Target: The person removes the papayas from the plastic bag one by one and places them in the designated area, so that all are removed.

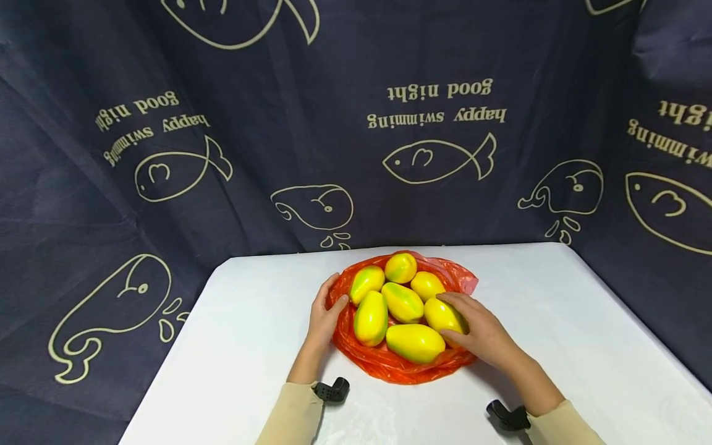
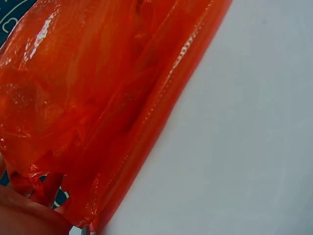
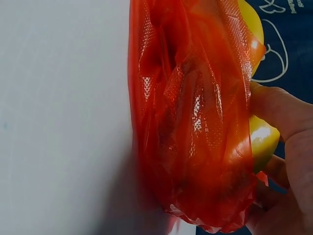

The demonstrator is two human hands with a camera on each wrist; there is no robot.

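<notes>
A red plastic bag lies opened out on the white table, its rim low around several yellow mangoes tinged with green. At the bag's left side, my left hand holds the rim, thumb on the inner side and fingers outside; only part of it shows in the left wrist view. My right hand grips the rightmost mango between thumb and fingers. In the right wrist view, the thumb lies over that mango, and crinkled bag film hides the lower fruit.
The white table extends to both sides of the bag. Behind and beside it hangs a dark blue cloth printed with fish and whales. A black wrist camera sits on the left wrist and another camera on the right.
</notes>
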